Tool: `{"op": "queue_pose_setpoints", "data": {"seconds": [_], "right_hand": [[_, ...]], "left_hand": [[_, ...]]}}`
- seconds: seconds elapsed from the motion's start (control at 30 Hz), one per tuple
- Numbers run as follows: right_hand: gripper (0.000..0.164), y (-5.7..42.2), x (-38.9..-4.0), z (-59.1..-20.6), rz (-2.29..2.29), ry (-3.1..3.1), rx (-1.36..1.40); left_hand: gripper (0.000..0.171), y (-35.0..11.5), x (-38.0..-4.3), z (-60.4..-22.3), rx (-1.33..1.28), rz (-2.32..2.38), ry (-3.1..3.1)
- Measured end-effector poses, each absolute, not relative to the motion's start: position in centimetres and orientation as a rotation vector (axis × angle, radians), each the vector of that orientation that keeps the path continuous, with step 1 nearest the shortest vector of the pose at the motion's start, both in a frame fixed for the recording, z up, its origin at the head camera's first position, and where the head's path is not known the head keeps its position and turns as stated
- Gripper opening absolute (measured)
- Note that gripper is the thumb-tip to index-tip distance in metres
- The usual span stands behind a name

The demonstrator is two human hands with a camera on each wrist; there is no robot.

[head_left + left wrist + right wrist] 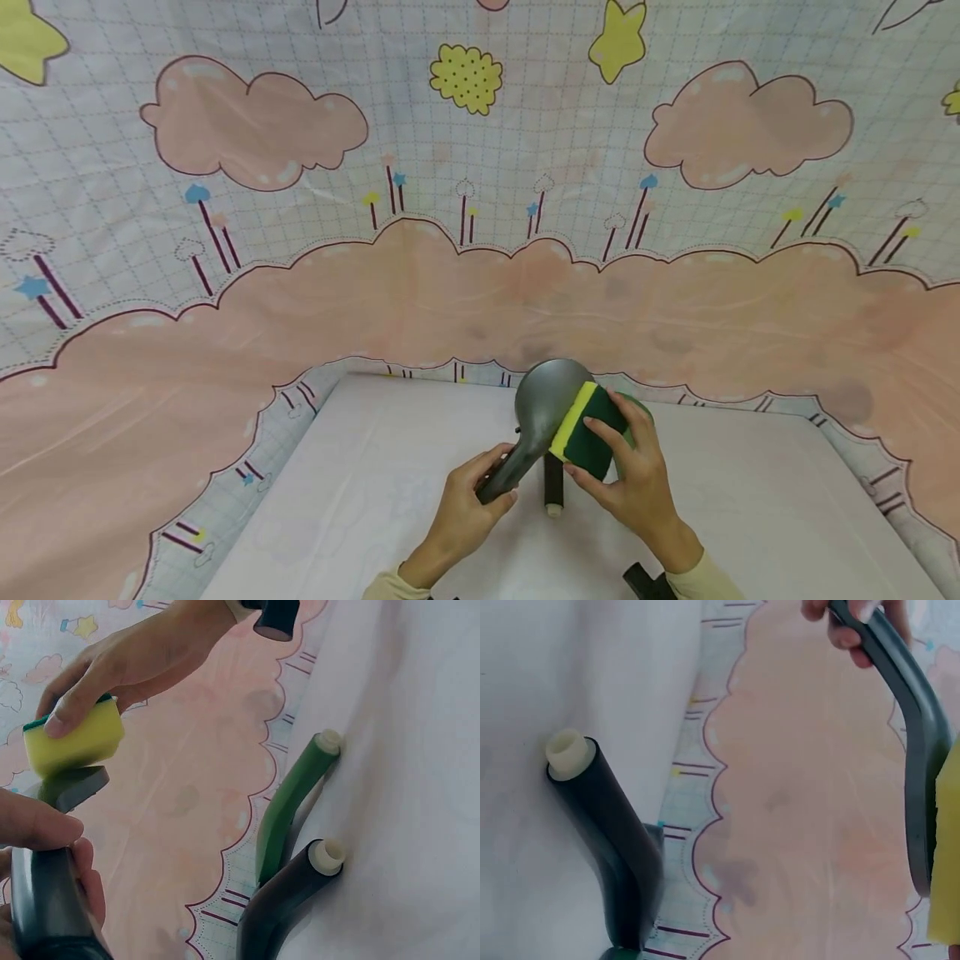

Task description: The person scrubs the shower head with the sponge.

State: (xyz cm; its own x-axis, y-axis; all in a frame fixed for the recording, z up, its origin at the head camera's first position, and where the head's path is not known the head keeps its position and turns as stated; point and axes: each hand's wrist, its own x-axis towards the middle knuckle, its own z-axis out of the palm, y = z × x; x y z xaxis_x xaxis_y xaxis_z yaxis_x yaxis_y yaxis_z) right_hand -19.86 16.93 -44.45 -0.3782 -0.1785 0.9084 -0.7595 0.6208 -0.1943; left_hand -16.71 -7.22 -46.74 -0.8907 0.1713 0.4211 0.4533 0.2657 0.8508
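Observation:
My left hand (468, 504) grips the handle of a dark grey shower head (547, 396), which is raised over the table and tilted with its round head up and away. In my right hand (641, 475) is a yellow sponge (79, 739) with a dark green scouring side, pinched between thumb and fingers. Its yellow side lies right at the shower head's face, as the right wrist view shows from the side. The fingers rest on the green side. Most of the spray face is hidden behind the sponge.
On the white table (300, 508), beyond my hands, lie a black handle (553, 479) and a green handle (296, 799), both with cream ends. A cloth (480, 308) with clouds and stars hangs behind the table. A black device (648, 583) sits at my right wrist.

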Motion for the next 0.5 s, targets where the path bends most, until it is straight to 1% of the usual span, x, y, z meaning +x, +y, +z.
{"op": "queue_pose_setpoints", "data": {"seconds": [0.2,0.33,0.5], "right_hand": [[0.061,17.9,-20.2,-44.5,0.833,-1.951,0.676],[0.058,18.3,-20.2,-44.5,0.837,-2.011,0.633],[0.058,18.3,-20.0,-44.7,0.85,-2.035,0.605]], "left_hand": [[0.056,-7.5,-16.5,-47.1,-0.601,-1.629,-2.305],[0.057,-7.5,-16.4,-47.2,-0.603,-1.619,-2.288],[0.056,-7.2,-16.2,-46.7,-0.555,-1.627,-2.315]]}}
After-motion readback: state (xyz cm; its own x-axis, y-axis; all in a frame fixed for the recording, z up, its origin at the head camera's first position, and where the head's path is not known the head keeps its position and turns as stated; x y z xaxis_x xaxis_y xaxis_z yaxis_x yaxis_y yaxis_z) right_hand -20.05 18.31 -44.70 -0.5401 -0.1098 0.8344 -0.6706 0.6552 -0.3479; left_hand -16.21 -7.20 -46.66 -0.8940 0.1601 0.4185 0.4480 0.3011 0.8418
